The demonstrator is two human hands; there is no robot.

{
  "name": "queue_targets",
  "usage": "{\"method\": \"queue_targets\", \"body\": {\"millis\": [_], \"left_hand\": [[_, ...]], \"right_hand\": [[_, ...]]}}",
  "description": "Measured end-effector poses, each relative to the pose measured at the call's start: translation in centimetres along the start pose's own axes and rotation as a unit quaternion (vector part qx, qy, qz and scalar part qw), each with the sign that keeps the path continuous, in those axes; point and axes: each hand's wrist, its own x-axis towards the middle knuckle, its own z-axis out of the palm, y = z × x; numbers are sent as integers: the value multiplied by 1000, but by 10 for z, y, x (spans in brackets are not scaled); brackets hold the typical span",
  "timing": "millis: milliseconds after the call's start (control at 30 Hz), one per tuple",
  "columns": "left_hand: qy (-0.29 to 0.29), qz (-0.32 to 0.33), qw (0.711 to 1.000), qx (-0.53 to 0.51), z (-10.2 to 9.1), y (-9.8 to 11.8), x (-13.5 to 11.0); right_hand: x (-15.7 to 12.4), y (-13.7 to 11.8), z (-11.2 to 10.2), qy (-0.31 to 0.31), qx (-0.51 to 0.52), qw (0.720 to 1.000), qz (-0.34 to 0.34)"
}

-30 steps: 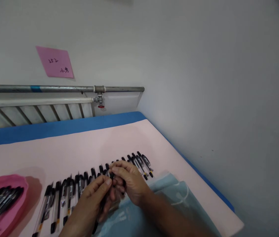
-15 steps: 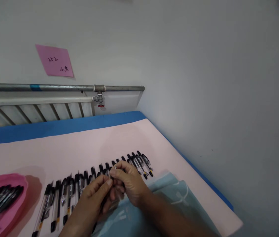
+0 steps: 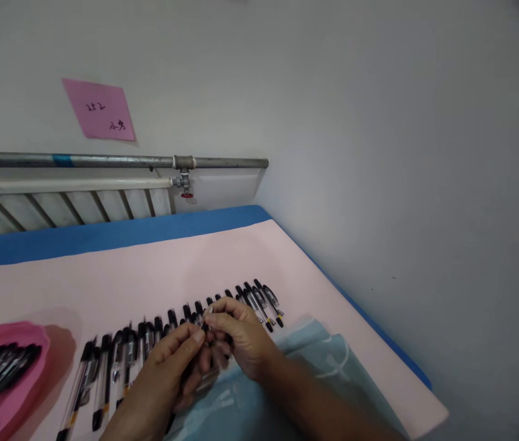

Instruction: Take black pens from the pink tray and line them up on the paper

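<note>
My left hand (image 3: 174, 358) and my right hand (image 3: 238, 334) meet above the near edge of the row of pens. Both are closed, thumbs and forefingers pinching together on a slim dark piece with a pale tip (image 3: 209, 313). Fingers hide most of it, so its exact kind does not show. Behind and beside the hands, several clear-barrelled pens with black caps (image 3: 117, 361) lie side by side in a slanting row. More of these pens (image 3: 259, 300) show beyond my right hand.
A pink bowl (image 3: 41, 340) at the left edge holds several dark pens (image 3: 0, 373). Light blue cloth (image 3: 309, 349) lies below my right forearm. The pink table cover (image 3: 149, 269) has a blue border (image 3: 172, 226). A wall stands right; a radiator (image 3: 80, 208) and pipes are behind.
My hands remain together in the same pinch, with the left fingertips shifted slightly left and up. The view has tilted a little; the pens and bowl stay in place.
</note>
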Motion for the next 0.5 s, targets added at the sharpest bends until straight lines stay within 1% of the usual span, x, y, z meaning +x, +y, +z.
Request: {"method": "queue_targets", "body": {"millis": [67, 133, 267, 300, 433, 500], "left_hand": [[-6, -10, 1000, -24, 0, 1, -1], [-8, -8, 999, -30, 0, 2, -3], [-1, -1, 1000, -17, 5, 5, -4], [0, -5, 1000, -20, 6, 6, -5], [2, -26, 999, -45, 6, 5, -5], [-2, -26, 999, -47, 4, 3, -4]], "right_hand": [[-1, -2, 1, -23, 20, 1000, 1], [-1, -2, 2, -32, 34, 999, 3], [0, -1, 0, 8, 19, 1000, 1], [0, -1, -1, 10, 16, 1000, -4], [-1, -3, -2, -14, 40, 999, -22], [-1, -4, -2, -12, 46, 999, -13]]}}
